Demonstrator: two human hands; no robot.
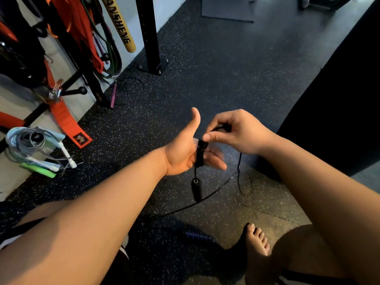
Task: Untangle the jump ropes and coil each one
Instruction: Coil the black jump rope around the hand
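Thin black jump rope (200, 152) wound in loops round the flat fingers of the left hand (185, 155).

The left hand is open, palm up with the thumb raised, and the rope's coils cross its fingers; the right hand (236, 132), just beside it, pinches the rope's free run between thumb and fingertips. A black oval handle (196, 188) hangs below the left hand, and the loose cord trails down onto the speckled black rubber floor (205, 68). A dark blue ribbed handle (198, 236) lies on the floor near a bare foot (257, 241). Well apart at the left, a coiled bundle of pale ropes with white and green handles (37, 149) lies by an orange strap (65, 120), and a purple-handled rope (113, 95) lies near a black upright post (149, 33).
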